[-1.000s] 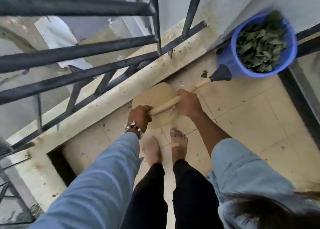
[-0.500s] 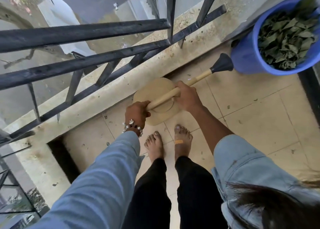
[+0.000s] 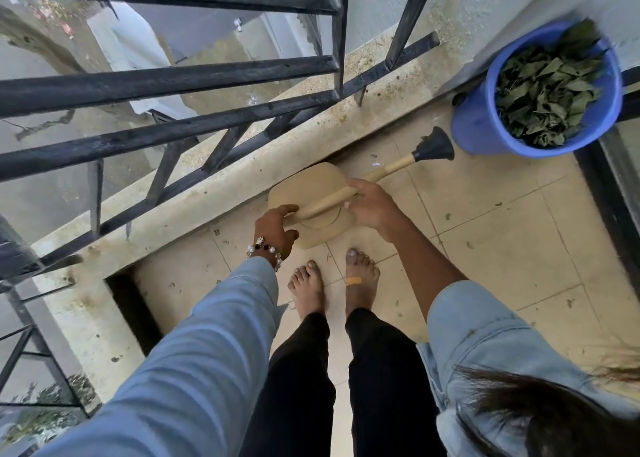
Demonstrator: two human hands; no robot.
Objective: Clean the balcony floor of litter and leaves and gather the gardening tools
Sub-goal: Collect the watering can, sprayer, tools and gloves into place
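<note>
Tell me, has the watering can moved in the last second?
Yes. The can drew back from the bucket: its spout head overlapped it, now floor shows between.

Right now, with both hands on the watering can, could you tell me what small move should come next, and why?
Probably carry the watering can a little right and set it down beside the blue bucket. The left hand and right hand both hold its long spout above the floor, and the bucket of leaves already stands in the corner, a likely gathering spot.
</note>
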